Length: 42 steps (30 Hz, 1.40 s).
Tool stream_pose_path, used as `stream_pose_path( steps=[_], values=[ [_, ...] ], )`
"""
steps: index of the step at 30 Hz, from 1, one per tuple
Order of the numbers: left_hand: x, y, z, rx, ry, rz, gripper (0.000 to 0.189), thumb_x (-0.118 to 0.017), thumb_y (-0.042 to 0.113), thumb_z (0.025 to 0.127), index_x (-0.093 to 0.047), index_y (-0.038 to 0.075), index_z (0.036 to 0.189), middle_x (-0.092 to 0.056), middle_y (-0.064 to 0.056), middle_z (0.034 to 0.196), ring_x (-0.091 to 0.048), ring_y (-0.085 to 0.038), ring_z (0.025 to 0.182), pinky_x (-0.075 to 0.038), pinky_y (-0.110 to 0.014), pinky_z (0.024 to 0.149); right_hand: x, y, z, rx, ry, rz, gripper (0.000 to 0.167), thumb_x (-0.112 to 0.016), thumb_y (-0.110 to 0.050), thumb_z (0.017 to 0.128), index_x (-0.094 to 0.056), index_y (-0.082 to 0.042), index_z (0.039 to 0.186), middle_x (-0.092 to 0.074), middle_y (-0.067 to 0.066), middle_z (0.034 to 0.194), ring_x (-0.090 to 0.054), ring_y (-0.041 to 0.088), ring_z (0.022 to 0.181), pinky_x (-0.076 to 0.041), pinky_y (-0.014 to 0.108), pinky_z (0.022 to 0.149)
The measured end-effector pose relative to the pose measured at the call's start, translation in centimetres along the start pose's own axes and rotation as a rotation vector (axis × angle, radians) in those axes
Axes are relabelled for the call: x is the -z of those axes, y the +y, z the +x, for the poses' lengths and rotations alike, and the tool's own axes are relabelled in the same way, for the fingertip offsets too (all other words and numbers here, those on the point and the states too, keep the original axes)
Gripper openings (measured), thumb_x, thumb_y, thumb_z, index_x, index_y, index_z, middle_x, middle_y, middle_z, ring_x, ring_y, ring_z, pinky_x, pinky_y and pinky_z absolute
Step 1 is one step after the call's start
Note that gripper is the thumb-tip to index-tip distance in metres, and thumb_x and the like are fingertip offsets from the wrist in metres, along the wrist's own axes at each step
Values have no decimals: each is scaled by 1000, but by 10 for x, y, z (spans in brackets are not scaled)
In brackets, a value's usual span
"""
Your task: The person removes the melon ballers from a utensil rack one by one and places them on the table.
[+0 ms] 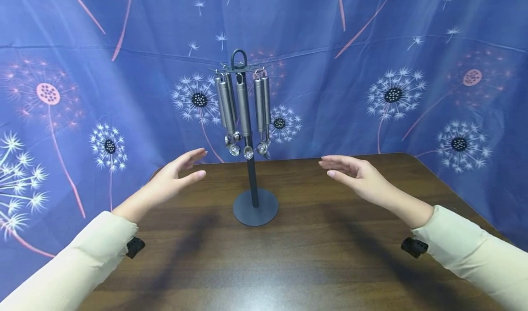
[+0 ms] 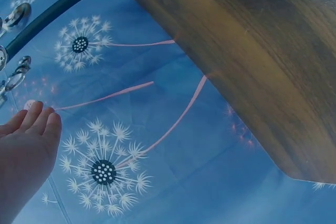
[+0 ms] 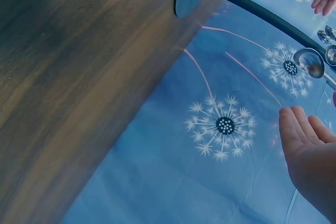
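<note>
A dark stand [image 1: 253, 182] with a round base and a looped top stands upright on the wooden table. Several utensils with grey metal handles [image 1: 244, 109] hang from hooks around its top, their small shiny round bowls facing down. My left hand [image 1: 175, 173] is held in the air left of the stand, fingers extended and thumb apart, holding nothing. To the right, farther from the stand, my right hand [image 1: 359, 175] hovers in much the same pose, also without anything in it. In the right wrist view, a round metal bowl [image 3: 310, 62] shows above my fingertips.
The brown wooden table [image 1: 313, 251] spreads beneath both hands, with the stand toward its far edge. Behind it hangs a blue cloth [image 1: 321, 95] printed with dandelions. Dark wrist cameras sit at both pale sleeves [image 1: 458, 228].
</note>
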<state>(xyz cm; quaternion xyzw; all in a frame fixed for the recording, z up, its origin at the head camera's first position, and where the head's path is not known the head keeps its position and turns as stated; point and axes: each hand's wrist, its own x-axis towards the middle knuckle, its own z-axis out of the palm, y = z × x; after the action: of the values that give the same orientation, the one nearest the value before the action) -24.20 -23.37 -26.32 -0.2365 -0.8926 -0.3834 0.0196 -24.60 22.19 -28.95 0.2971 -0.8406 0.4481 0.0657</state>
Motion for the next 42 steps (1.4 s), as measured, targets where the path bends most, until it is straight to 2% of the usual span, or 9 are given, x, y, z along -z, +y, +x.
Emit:
stream_pose_path(
  steps=[4,8,13,19,22,27,32,42],
  values=[
    [0,1,6,6,-19,-60,60,-49,34,102,-25,15,153,-32,-9,157,-30,-37,143,-29,-57,114,1,0,2,-18,11,-9,37,-57,-19,99,-54,-8,135,-64,11,127,-62,1,111,-51,15,89],
    [0,1,9,1,0,-112,58,-46,30,104,-25,10,153,-32,-14,156,-33,-35,142,-33,-54,113,2,-2,5,-33,27,25,37,-58,-19,99,-55,-7,133,-67,10,122,-64,4,109,-52,16,88],
    [5,4,13,1,29,-170,57,-45,27,104,-23,6,153,-30,-16,156,-32,-34,143,-30,-51,116,4,-4,10,-50,52,87,39,-59,-20,98,-55,-6,133,-68,8,120,-64,5,109,-52,15,89],
    [15,9,17,16,39,-184,57,-43,27,105,-22,7,153,-27,-13,158,-23,-31,147,-23,-53,118,3,-5,18,-69,74,126,40,-61,-22,96,-56,-6,132,-67,13,121,-65,5,108,-52,16,89],
    [18,12,20,18,48,-194,56,-42,28,105,-22,8,153,-28,-13,158,-21,-31,148,-21,-54,118,0,-5,22,-81,87,157,40,-63,-23,95,-57,-6,131,-68,11,119,-66,9,107,-53,18,89],
    [18,17,23,8,75,-204,54,-41,25,105,-24,6,152,-30,-14,157,-22,-32,147,-19,-53,120,-2,-10,29,-81,99,207,38,-65,-21,94,-58,-5,129,-71,0,114,-67,15,107,-53,20,90],
    [17,23,29,-12,104,-202,52,-40,23,105,-26,4,151,-32,-16,156,-25,-30,146,-19,-49,120,-3,-14,40,-66,108,218,37,-65,-20,94,-59,-5,128,-72,-4,110,-68,12,104,-53,21,91],
    [19,37,40,-8,59,-203,53,-40,24,105,-24,7,153,-28,-11,158,-22,-27,148,-17,-47,122,-10,-30,54,-39,98,242,35,-64,-19,94,-60,-4,126,-72,-4,108,-68,15,105,-52,20,92]
  ],
)
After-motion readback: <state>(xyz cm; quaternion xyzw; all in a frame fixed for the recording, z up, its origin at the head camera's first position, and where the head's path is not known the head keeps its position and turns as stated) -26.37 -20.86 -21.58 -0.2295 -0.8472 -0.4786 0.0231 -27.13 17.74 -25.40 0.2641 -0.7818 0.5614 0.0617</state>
